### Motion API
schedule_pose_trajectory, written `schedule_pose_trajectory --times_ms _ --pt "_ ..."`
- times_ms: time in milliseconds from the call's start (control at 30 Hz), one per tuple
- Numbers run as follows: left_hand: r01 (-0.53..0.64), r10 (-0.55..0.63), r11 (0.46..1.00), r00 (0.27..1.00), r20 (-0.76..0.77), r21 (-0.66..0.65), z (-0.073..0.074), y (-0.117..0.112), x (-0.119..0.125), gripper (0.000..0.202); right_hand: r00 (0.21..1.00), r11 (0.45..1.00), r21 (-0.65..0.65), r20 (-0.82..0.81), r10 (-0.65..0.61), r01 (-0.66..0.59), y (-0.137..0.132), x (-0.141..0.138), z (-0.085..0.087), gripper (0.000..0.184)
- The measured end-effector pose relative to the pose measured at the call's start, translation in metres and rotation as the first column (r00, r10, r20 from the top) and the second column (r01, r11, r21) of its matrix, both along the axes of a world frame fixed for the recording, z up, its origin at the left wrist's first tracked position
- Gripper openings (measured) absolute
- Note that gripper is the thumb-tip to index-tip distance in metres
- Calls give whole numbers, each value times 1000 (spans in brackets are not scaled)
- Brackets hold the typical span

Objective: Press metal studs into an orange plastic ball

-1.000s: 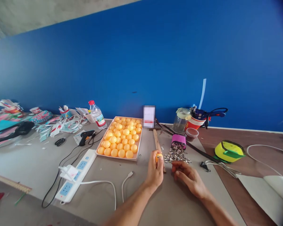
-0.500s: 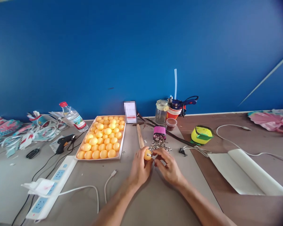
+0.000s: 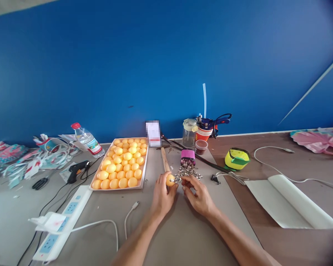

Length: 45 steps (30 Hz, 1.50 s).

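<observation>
My left hand [image 3: 162, 194] is closed around a small orange ball [image 3: 170, 180] near the middle of the table. A small silver piece sits at the ball's right side, where it meets my right hand [image 3: 197, 194]. The right hand's fingers are pinched together there. Just beyond both hands lies a heap of small silver metal pieces [image 3: 187, 172] spilling from a tipped pink-banded cup [image 3: 188, 154]. A wooden stick [image 3: 164, 164] lies behind my left hand. A tray of orange balls [image 3: 121, 164] stands to the left.
A white power strip [image 3: 61, 221] with cables and a black glue gun [image 3: 76, 169] lie at the left, next to a water bottle [image 3: 88, 139]. A glass jar [image 3: 189, 132], a red cup of tools [image 3: 204, 130], a yellow tape measure [image 3: 236, 159] and a white paper roll [image 3: 290, 203] are at the right.
The camera swung right, then steadied. My right hand came from the table to the ball in my left hand, and both hands now sit a little lower and closer together.
</observation>
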<state>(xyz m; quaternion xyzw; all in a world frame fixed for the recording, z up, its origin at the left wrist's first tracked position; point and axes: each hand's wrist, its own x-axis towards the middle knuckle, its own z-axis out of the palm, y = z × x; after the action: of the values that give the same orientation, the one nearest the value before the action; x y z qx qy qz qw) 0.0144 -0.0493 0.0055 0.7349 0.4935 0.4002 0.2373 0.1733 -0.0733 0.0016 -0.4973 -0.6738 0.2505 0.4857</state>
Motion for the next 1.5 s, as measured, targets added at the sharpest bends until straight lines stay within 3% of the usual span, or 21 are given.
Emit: schedule_pose_trajectory --times_ms 267,433,667,867,967,1033,1133,1300,1500 --pt "-32 28 999 992 123 37 6 7 -6 22 997 1000 17 77 -12 11 0 1 -7 21" --pt "-139 144 990 976 161 -37 9 9 -6 15 995 999 -42 92 -24 28 3 4 -13 24" --pt "-258 274 952 958 81 -163 8 22 -2 40 997 998 -57 76 -7 12 4 6 -20 26" --pt "-211 212 971 977 -4 -117 26 39 -5 33 998 997 -80 63 1 4 2 3 -17 26" --pt "-138 133 990 986 -99 -42 37 46 -22 27 998 997 -83 57 3 1 1 2 -15 26" --pt "-141 142 990 980 -141 18 42 51 -40 28 998 996 -84 65 -4 10 1 2 -15 26" --pt "-123 123 992 975 -185 11 47 57 -74 31 997 996 -89 81 -9 16 2 3 -16 27" --pt "-248 244 969 959 -144 -9 55 71 -119 25 998 992 -124 68 -4 12 4 3 -17 28" --pt "-306 305 952 947 -96 10 60 90 -139 29 998 990 -141 64 -12 21 4 5 -17 28"
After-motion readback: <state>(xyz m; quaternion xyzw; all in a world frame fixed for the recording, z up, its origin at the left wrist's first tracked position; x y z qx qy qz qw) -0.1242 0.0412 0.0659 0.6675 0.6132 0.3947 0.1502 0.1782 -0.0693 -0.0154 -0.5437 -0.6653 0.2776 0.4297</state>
